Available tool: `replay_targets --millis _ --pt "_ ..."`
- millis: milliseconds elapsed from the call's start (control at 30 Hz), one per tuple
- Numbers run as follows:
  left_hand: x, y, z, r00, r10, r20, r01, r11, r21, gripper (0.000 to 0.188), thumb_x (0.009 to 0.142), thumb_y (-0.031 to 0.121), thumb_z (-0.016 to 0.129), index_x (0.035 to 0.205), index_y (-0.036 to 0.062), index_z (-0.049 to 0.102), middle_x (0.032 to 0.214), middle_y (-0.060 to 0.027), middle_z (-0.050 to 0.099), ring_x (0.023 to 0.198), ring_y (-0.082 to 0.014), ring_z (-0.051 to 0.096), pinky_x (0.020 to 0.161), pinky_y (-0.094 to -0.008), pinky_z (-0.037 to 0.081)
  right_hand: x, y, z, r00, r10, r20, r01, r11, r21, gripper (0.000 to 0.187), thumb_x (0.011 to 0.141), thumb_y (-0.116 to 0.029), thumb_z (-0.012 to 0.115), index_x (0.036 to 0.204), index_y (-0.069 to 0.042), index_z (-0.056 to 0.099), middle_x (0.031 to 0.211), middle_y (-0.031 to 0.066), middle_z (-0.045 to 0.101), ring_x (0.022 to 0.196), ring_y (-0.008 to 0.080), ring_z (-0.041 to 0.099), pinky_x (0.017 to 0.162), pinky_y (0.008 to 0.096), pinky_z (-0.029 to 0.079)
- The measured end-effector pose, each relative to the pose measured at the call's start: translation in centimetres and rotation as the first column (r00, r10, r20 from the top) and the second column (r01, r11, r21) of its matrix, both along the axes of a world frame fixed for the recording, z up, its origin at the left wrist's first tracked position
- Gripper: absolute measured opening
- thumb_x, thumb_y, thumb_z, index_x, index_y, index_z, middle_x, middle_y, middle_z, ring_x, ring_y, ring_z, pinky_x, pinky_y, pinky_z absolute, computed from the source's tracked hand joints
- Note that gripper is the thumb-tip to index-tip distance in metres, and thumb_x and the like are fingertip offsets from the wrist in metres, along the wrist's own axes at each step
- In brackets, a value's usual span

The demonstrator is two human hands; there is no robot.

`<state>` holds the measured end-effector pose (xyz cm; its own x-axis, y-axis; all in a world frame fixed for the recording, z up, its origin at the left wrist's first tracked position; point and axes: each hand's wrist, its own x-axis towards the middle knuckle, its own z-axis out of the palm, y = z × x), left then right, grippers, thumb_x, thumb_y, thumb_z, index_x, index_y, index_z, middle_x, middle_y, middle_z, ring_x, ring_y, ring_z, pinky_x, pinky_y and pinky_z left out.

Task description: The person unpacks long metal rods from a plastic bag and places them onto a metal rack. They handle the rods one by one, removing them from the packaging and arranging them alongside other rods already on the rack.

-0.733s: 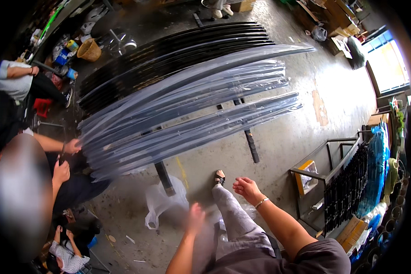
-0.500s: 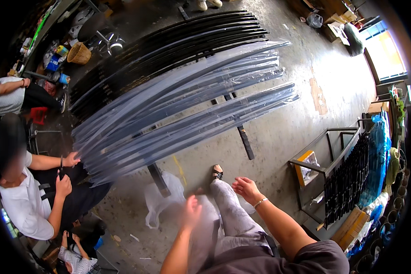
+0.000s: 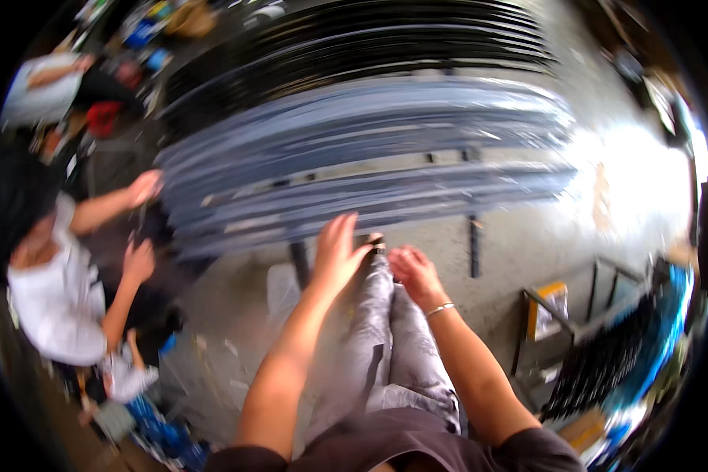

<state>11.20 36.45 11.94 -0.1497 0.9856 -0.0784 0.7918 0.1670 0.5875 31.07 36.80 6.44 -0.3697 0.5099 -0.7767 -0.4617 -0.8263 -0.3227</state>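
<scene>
My left hand [image 3: 340, 258] reaches forward past my knees. Its fingers are stretched and its thumb stands apart, with nothing held. Beside it, my right hand [image 3: 417, 274], with a bracelet at the wrist, hangs over my leg. Its fingers are loosely curled and blurred, and nothing shows in them. Just ahead of both hands lie long bars wrapped in clear plastic film [image 3: 354, 118], side by side on dark supports [image 3: 474, 244]. Neither hand appears to touch them. Behind those is a row of long black bars [image 3: 370, 39].
At the left, a person in a white shirt [image 3: 55, 307] holds hands near the bars' ends. A metal rack [image 3: 554, 307] carrying black pieces stands at the right, with blue plastic wrap [image 3: 669, 322] beyond. White plastic film [image 3: 282, 289] lies on the floor.
My view has turned, and I am nearer the wrapped bars. My left hand has reached forward with its fingers straightened. Both hands have come closer to the bars.
</scene>
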Motion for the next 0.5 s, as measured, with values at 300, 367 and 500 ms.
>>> replay_targets --millis 300,367,500 --pt "-2.6 11.1 -2.0 0.904 -0.375 -0.203 0.294 0.893 -0.341 0.104 0.046 0.037 0.085 0.127 -0.0067 0.035 0.122 -0.0223 0.046 0.115 -0.0336 0.044 0.102 -0.0403 0.031 -6.7 4.1 -5.5 0.976 -0.205 -0.074 0.194 0.972 -0.136 0.046 0.081 -0.042 0.061 0.11 -0.008 0.051 0.103 0.0052 0.059 0.104 0.0197 0.052 0.094 0.0345 0.04" --pt "-2.8 11.4 -4.3 0.9 -0.387 -0.202 0.31 0.892 -0.328 0.091 0.034 0.041 0.087 0.107 -0.0012 0.053 0.106 -0.0121 0.057 0.104 -0.0256 0.053 0.09 -0.0373 0.039 -7.7 4.6 -6.0 0.955 -0.259 -0.144 0.246 0.964 -0.099 0.057 0.078 -0.046 0.063 0.116 -0.007 0.047 0.116 0.0062 0.053 0.11 0.0196 0.047 0.099 0.0353 0.034" --pt "-3.1 13.0 -5.3 0.895 -0.435 -0.102 0.366 0.845 -0.389 0.078 0.034 0.038 0.087 0.098 0.0052 0.055 0.09 -0.0125 0.062 0.097 -0.0272 0.057 0.087 -0.0392 0.04 -9.6 5.6 -4.4 0.893 -0.395 -0.214 0.37 0.917 -0.15 0.077 0.074 -0.047 0.066 0.131 -0.004 0.036 0.132 0.0074 0.043 0.121 0.023 0.037 0.107 0.0388 0.023"
